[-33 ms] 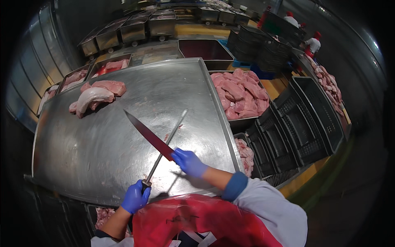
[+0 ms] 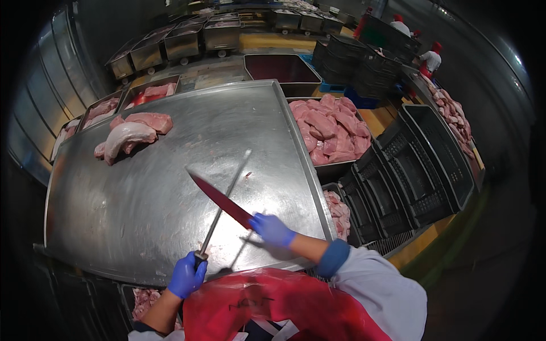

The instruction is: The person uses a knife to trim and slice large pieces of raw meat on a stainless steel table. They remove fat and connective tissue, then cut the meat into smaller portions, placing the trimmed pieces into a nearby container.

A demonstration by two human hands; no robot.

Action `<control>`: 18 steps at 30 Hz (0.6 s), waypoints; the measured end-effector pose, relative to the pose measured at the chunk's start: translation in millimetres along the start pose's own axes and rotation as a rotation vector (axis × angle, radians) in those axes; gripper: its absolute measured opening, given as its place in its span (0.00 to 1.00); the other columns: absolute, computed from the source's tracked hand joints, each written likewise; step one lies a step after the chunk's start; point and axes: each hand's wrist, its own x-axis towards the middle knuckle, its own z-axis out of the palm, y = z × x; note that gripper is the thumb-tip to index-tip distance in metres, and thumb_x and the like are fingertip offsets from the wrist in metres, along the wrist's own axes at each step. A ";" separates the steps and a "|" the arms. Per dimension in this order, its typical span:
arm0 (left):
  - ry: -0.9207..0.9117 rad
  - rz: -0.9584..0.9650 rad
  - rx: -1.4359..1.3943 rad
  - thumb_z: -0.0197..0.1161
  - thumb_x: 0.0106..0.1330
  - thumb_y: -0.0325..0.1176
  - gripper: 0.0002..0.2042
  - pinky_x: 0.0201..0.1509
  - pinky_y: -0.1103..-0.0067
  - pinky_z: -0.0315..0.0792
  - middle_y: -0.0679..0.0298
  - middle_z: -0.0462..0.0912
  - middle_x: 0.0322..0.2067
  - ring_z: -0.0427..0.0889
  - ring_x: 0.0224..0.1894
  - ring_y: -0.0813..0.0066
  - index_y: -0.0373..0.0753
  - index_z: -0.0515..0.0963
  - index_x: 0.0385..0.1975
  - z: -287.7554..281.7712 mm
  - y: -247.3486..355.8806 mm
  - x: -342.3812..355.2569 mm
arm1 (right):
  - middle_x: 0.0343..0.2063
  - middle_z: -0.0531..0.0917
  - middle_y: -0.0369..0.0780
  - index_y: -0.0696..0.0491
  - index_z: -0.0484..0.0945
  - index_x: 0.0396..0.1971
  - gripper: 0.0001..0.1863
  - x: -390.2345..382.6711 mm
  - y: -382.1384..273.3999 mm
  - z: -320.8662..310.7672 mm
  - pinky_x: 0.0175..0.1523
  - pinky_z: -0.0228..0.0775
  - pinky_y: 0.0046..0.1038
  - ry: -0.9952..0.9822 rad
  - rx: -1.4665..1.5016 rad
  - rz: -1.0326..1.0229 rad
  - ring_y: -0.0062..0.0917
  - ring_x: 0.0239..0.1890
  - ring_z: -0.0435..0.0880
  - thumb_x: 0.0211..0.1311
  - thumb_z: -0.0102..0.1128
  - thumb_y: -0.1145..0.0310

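In the head view, my right hand [image 2: 273, 228] grasps the butcher knife [image 2: 233, 210], my left hand [image 2: 186, 274] the honing steel [image 2: 214, 224], crossed above the metal desk [image 2: 142, 210]. If either grip slackened, the edge could skid into my left hand.

I'm looking at a broad metal worktop [image 2: 142, 210] with a raised rim, white light glaring off its near right part. Left of the worktop rises a grey wall [image 2: 48, 85] with upright seams, faintly shiny. Beyond its far edge, wheeled metal tubs [image 2: 183, 44] crowd together on a grey, worn-looking floor [image 2: 210, 75], with a yellowish strip [image 2: 273, 41] running behind. Right of the worktop lean dark slotted crates [image 2: 412, 182]; past them the wall [image 2: 495, 68] falls into shadow, broken by small bright glints.
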 end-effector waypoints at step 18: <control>0.405 -0.601 0.271 0.55 0.69 0.43 0.19 0.45 0.55 0.74 0.37 0.81 0.36 0.81 0.41 0.36 0.29 0.78 0.36 -71.3 -317.8 -16.8 | 0.19 0.77 0.38 0.54 0.76 0.35 0.12 10.5 17.0 112.0 0.21 0.67 0.24 -0.441 1.118 0.941 0.21 0.15 0.74 0.73 0.52 0.60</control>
